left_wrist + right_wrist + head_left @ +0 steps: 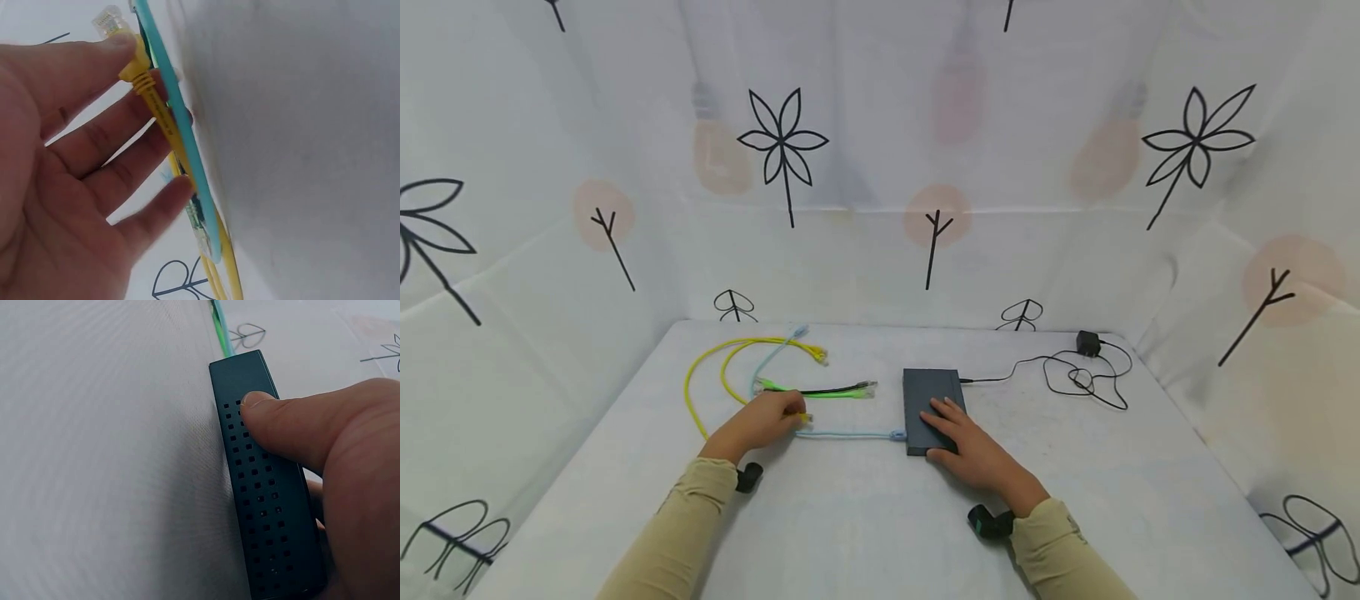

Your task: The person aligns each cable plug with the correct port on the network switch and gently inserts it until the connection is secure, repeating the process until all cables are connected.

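My left hand (pixel 766 422) pinches the plug end of a yellow Ethernet cable (pixel 134 59) between thumb and index finger; the clear connector sticks out past the thumb tip. The other fingers spread behind the cable. To the right, my right hand (pixel 977 450) rests on a dark network switch (pixel 922 387), fingers laid over its top. The thumb presses the vented side of the box, as the right wrist view shows. A light blue Ethernet cable (pixel 850 435) runs from below the left hand to the left side of the switch, its plug at the port edge.
Behind the left hand lie a black cable (pixel 835 390), a green cable (pixel 842 396) and looped yellow cable (pixel 700 367). A thin power cord (pixel 1000 377) leads from the switch to a black adapter (pixel 1087 343) at the back right. Patterned white cloth (pixel 865 267) encloses the table.
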Action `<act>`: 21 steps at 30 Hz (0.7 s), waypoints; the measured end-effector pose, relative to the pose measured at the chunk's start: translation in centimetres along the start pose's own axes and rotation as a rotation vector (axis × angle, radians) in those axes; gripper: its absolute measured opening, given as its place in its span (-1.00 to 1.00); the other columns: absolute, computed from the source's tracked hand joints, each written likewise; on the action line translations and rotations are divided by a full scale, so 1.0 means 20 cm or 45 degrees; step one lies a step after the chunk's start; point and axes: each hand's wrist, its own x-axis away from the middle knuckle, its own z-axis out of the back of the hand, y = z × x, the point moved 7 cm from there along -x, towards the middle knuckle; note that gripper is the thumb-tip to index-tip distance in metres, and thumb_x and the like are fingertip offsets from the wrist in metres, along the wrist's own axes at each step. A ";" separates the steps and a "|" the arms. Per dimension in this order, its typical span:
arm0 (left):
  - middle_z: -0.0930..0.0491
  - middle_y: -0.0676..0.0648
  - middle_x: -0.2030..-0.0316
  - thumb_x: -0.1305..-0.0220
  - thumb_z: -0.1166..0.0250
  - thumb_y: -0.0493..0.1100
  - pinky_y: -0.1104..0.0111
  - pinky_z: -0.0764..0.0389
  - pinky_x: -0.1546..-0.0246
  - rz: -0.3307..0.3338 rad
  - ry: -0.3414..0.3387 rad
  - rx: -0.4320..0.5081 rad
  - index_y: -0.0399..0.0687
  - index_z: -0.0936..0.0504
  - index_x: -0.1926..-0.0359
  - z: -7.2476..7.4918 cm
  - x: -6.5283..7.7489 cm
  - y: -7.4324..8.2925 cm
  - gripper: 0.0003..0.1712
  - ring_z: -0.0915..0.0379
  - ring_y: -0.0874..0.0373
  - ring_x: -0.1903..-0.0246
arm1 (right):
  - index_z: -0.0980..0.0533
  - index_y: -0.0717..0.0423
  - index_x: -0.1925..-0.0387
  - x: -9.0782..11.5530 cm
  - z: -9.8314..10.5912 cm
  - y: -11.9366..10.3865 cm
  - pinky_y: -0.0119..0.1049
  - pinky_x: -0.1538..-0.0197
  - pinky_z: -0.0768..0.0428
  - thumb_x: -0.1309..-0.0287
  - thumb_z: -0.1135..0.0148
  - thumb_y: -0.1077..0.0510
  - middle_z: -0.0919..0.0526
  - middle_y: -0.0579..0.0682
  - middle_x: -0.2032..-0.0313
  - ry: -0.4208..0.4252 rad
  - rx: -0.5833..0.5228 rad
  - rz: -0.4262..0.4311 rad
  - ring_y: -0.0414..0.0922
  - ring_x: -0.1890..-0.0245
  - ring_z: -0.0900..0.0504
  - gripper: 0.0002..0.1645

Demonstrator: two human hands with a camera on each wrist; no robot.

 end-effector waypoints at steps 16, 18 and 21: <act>-0.60 0.08 0.29 -0.26 -0.30 -0.21 0.25 -0.53 0.15 -0.070 0.050 0.044 0.04 -0.59 0.21 -0.01 -0.04 0.05 -0.90 -0.47 0.22 0.26 | -0.26 -0.10 -0.42 0.00 0.00 -0.01 0.21 -0.40 -0.17 -0.29 -0.20 -0.07 -0.05 -0.02 -0.51 0.009 0.002 0.007 0.10 -0.53 0.10 -0.29; -0.59 0.09 0.29 -0.23 -0.32 -0.23 0.25 -0.52 0.15 -0.066 0.048 0.059 0.05 -0.60 0.22 -0.01 -0.04 0.05 -0.89 -0.46 0.21 0.25 | -0.27 -0.10 -0.42 0.00 0.00 -0.01 0.20 -0.40 -0.17 -0.29 -0.20 -0.08 -0.04 -0.03 -0.51 0.009 -0.001 0.006 0.09 -0.53 0.11 -0.29; -0.59 0.09 0.27 -0.21 -0.34 -0.24 0.25 -0.52 0.15 -0.053 0.048 0.073 0.06 -0.61 0.23 -0.02 -0.05 0.05 -0.86 -0.46 0.21 0.24 | -0.27 -0.09 -0.42 0.00 0.00 -0.01 0.21 -0.40 -0.17 -0.29 -0.20 -0.07 -0.05 -0.02 -0.51 0.012 -0.005 0.009 0.10 -0.53 0.11 -0.29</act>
